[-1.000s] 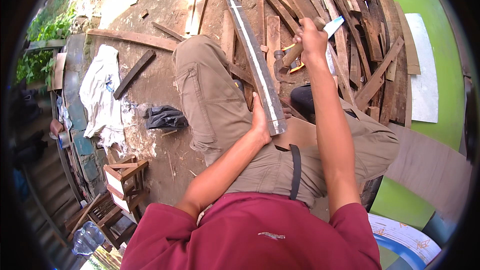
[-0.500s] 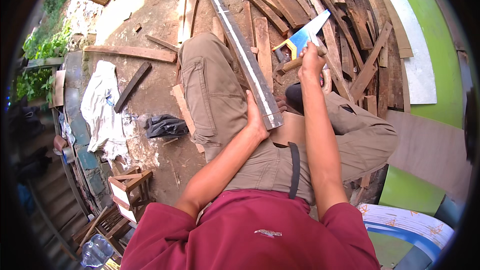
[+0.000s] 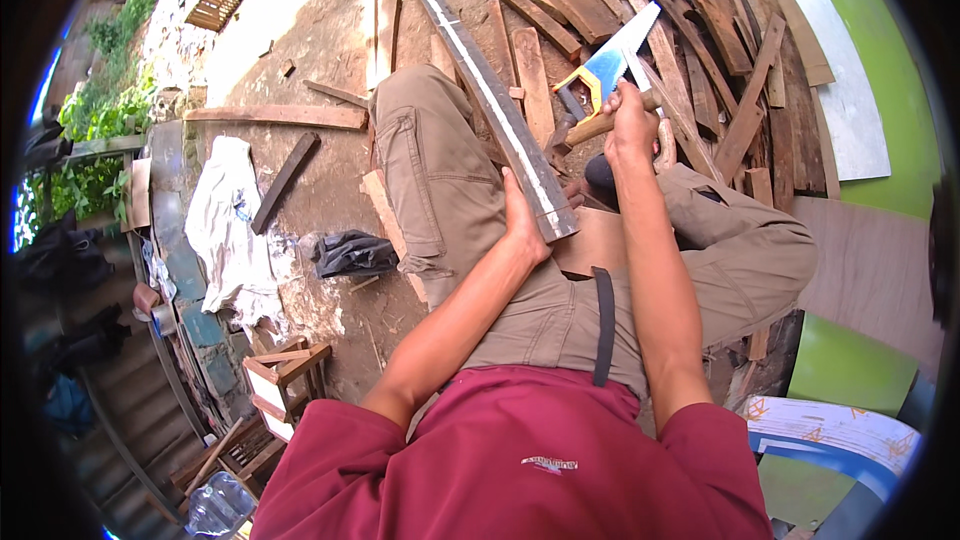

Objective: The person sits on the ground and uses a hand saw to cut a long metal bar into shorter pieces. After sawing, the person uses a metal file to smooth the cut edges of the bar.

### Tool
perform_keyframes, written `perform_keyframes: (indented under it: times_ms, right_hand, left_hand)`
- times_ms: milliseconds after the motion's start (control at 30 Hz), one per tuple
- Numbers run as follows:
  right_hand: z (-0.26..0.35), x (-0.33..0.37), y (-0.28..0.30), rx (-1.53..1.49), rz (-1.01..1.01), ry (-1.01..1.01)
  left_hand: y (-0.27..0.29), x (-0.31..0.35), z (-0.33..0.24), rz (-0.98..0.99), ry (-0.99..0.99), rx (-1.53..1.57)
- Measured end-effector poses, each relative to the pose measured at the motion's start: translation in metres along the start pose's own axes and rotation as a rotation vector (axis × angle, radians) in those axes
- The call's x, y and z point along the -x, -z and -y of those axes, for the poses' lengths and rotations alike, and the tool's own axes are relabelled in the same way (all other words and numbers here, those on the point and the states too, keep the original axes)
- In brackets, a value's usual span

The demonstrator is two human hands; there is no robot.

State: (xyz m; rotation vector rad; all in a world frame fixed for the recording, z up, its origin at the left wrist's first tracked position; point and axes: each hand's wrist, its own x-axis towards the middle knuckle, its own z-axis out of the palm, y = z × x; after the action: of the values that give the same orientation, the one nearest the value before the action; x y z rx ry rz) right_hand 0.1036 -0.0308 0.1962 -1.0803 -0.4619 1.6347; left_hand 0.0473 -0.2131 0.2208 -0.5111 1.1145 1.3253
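A long dark wooden beam [image 3: 490, 105] with a white strip along its upper face slants across my lap, its near end by my right thigh. My left hand [image 3: 522, 218] is closed around its left side near that end. In my right hand [image 3: 632, 125] is a hammer [image 3: 590, 128], gripped by its wooden handle, the head pointing left toward the beam but apart from it. Just beyond that hand is a handsaw [image 3: 606, 68] with a blue and white blade and yellow edging; whether it touches the hand I cannot tell.
Piled boards [image 3: 700, 50] fill the far right beside a green panel [image 3: 890, 90]. Loose planks [image 3: 280, 116] lie ahead and left. A white cloth [image 3: 232, 230] and a black bag [image 3: 352, 253] are on the ground at left. A small wooden frame [image 3: 290, 370] stands near my left elbow.
The hammer in my right hand has shifted slightly, its head now more in sight. The whole view has moved a little; my left hand keeps its hold on the beam.
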Motion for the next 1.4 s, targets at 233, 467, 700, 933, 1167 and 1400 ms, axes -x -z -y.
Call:
perform_keyframes:
  times_ms: [233, 467, 700, 933, 1167, 1400]
  right_hand:
    - [-0.013, 0.008, 0.007, 0.166, -0.061, 0.087]
    - [0.022, 0.009, 0.009, 0.115, 0.035, -0.096]
    - [0.031, 0.012, 0.007, 0.000, 0.105, -0.108]
    - [0.032, 0.015, 0.005, 0.080, 0.075, -0.018]
    - [-0.017, -0.012, 0.040, 0.411, 0.128, 0.241]
    - [-0.073, -0.015, 0.060, 0.859, 0.495, 0.271]
  left_hand:
    - [0.001, 0.002, 0.001, 0.022, -0.015, 0.010]
    - [0.007, -0.005, 0.000, 0.019, 0.004, 0.026]
    - [0.006, -0.005, 0.000, 0.064, -0.011, 0.052]
    - [0.004, -0.002, -0.001, 0.030, -0.010, 0.022]
    - [0.011, -0.010, -0.001, 0.059, -0.041, 0.071]
    - [0.007, 0.002, -0.004, 0.007, -0.031, 0.012]
